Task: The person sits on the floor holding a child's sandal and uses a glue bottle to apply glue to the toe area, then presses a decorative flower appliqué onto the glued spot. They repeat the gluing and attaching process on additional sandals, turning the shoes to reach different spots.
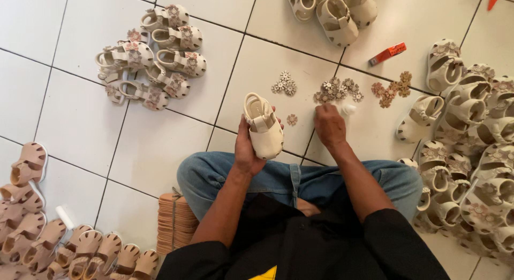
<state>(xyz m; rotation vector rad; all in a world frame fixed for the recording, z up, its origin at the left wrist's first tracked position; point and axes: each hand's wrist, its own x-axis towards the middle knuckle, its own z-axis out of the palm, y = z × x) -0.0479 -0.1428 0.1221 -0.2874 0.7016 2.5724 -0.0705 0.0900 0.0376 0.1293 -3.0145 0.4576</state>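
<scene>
My left hand (245, 148) holds a small cream sandal (263, 127) upright above the white tiled floor (80, 119). My right hand (328, 125) reaches down to the floor beside a small white bottle (348, 110), fingers closed near a heap of little flower trims (337, 90). One loose flower trim (292, 119) lies between the sandal and my right hand. Whether the right hand pinches anything is hidden.
A cluster of cream sandals with flowers (152, 55) lies at the far left, more cream sandals (334, 9) at the top, a big pile (471, 151) on the right. Pinkish sandals (32, 226) lie at lower left beside stacked soles (174, 221). An orange tool (387, 53) lies nearby.
</scene>
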